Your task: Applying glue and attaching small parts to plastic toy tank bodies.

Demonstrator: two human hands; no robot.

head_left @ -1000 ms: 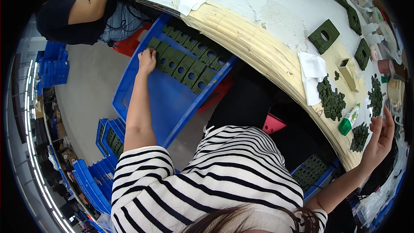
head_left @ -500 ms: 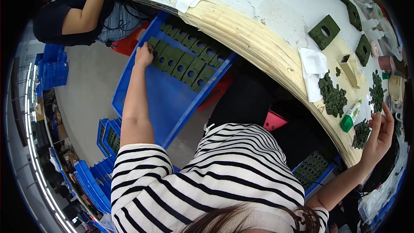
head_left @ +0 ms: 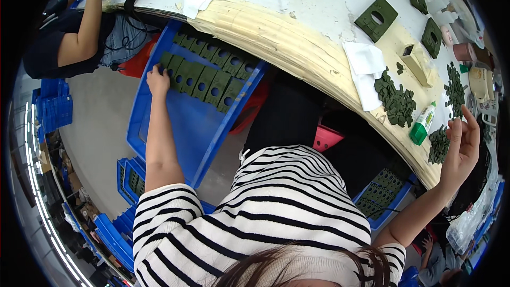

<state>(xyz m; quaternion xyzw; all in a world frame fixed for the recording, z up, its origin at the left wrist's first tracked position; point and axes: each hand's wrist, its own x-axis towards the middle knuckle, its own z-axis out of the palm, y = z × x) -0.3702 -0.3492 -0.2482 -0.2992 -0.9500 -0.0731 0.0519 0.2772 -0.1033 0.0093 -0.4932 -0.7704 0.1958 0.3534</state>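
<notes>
From my remote feed, the green plates (head_left: 204, 77) with round holes lie in two rows inside the blue tray (head_left: 194, 125), beside the tabletop (head_left: 313, 24). The left hand (head_left: 158, 79) is at the end plate of the nearer row, its fingers bent (I can't tell whether they grip it). I see the right hand (head_left: 463, 151) raised half-open, fingers loosely curled, near a small heap of green pieces (head_left: 439, 146). Further along are a green-and-white bottle (head_left: 423, 123), a larger heap (head_left: 396, 103) and a white cloth (head_left: 364, 61).
</notes>
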